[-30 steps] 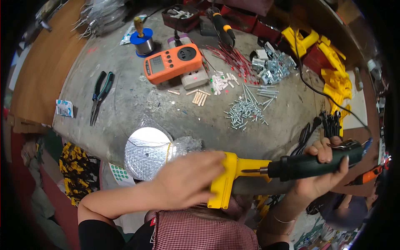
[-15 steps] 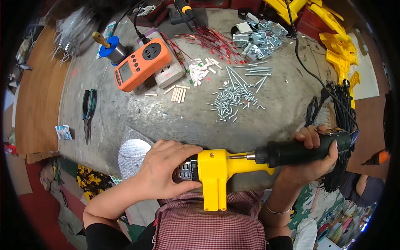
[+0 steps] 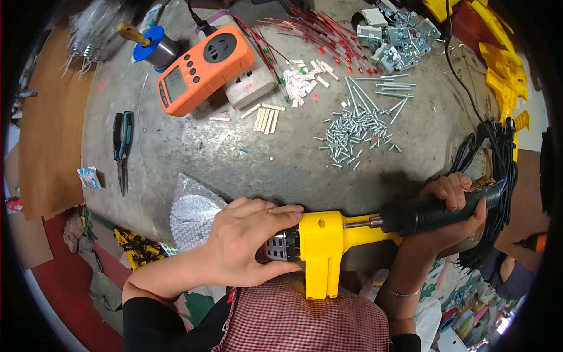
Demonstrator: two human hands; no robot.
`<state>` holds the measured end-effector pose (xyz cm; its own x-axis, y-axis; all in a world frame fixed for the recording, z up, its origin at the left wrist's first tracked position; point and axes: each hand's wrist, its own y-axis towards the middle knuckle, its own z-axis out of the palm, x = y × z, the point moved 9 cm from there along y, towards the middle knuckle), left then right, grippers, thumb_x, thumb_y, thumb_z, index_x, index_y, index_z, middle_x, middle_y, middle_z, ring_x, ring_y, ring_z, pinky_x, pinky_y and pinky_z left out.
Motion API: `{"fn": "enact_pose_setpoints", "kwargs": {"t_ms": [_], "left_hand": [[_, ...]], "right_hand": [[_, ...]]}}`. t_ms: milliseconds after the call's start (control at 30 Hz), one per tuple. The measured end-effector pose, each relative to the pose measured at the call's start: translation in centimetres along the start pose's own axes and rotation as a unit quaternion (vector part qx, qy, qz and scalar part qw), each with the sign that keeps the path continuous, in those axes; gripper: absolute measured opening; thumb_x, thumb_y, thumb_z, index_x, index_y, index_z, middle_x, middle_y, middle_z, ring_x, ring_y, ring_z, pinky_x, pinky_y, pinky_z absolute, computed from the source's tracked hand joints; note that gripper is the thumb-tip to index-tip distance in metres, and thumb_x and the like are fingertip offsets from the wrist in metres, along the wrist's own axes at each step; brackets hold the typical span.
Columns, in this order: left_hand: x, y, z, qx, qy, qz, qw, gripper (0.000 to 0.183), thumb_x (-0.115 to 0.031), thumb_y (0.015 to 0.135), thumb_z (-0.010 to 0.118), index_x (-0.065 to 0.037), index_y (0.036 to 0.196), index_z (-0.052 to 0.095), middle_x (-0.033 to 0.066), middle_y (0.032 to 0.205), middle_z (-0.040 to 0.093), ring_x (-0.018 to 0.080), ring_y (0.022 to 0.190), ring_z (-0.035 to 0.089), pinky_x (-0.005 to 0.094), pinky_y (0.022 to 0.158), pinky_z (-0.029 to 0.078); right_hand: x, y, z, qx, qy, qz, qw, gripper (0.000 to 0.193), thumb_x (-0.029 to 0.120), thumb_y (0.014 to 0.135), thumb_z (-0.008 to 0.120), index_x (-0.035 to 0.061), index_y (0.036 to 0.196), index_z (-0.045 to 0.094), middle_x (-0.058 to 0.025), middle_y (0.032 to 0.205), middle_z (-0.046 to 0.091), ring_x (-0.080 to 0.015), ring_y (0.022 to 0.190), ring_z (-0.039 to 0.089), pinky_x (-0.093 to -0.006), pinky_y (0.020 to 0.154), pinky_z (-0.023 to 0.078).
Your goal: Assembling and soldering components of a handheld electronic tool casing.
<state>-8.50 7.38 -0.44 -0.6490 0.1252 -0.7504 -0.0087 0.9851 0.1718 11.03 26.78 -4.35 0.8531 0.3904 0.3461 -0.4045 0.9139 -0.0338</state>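
Note:
My left hand [image 3: 243, 243] grips the perforated metal barrel [image 3: 277, 246] of a yellow plastic tool housing [image 3: 321, 252], its thumb and fingers at the housing's end. The housing lies at the table's near edge, over my checked apron [image 3: 299, 320]. In my right hand [image 3: 454, 205] is a black electric screwdriver [image 3: 416, 215], lying nearly level. Its steel bit [image 3: 356, 223] points left and reaches the side of the yellow housing. Whether the tip sits on a screw is hidden.
Beyond my hands lie a pile of screws [image 3: 358, 132], white strips [image 3: 267, 119], red-tipped wires [image 3: 334, 44] and metal parts [image 3: 396, 35]. An orange meter [image 3: 202, 70], solder spool [image 3: 157, 50] and pliers [image 3: 122, 144] are at left. Black cables [image 3: 501, 170] and yellow housings [image 3: 504, 76] are at right.
The whole view has shifted, so the table and my hands appear further right. Both hands keep their grips, and the bit still meets the housing.

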Motion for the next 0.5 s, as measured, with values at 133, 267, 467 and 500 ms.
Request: {"fn": "enact_pose_setpoints", "kwargs": {"t_ms": [133,267,467,500], "left_hand": [[0.0,-0.2,0.0,-0.008,0.002,-0.003,1.000,0.063,-0.035,0.067,0.083,0.002,0.113,0.062,0.0158,0.115,0.069,0.0276,0.084,0.067,0.0351,0.072,0.048],[-0.1,0.1,-0.1,0.003,0.000,-0.012,1.000,0.064,-0.034,0.068,0.082,0.001,0.118,0.061,0.0155,0.113,0.068,0.0287,0.087,0.065,0.0356,0.074,0.049],[0.3,1.4,0.6,0.071,-0.029,-0.008,0.997,0.073,-0.032,0.063,0.088,0.003,0.122,0.060,0.0177,0.110,0.068,0.0334,0.089,0.066,0.0399,0.079,0.052],[0.4,1.4,0.6,0.073,-0.029,-0.010,0.997,0.073,-0.032,0.063,0.088,0.003,0.122,0.060,0.0177,0.110,0.068,0.0334,0.089,0.066,0.0399,0.079,0.052]], "right_hand": [[0.3,0.5,-0.4,0.000,-0.019,0.015,1.000,0.035,0.038,0.091,0.056,0.0046,0.098,0.049,0.0007,0.074,0.046,-0.0108,0.066,0.047,-0.0299,0.076,0.047],[0.0,0.4,0.8,-0.006,-0.002,0.015,1.000,0.034,0.037,0.091,0.056,0.0048,0.100,0.049,0.0012,0.074,0.044,-0.0106,0.067,0.046,-0.0302,0.077,0.047],[0.7,0.1,-0.7,-0.024,-0.042,-0.004,0.999,0.034,0.037,0.091,0.057,0.0046,0.098,0.049,0.0016,0.074,0.043,-0.0100,0.067,0.045,-0.0295,0.073,0.046],[0.7,0.0,-0.8,-0.026,-0.040,-0.003,0.999,0.034,0.037,0.091,0.057,0.0046,0.098,0.049,0.0016,0.074,0.043,-0.0100,0.067,0.045,-0.0295,0.073,0.046]]}}
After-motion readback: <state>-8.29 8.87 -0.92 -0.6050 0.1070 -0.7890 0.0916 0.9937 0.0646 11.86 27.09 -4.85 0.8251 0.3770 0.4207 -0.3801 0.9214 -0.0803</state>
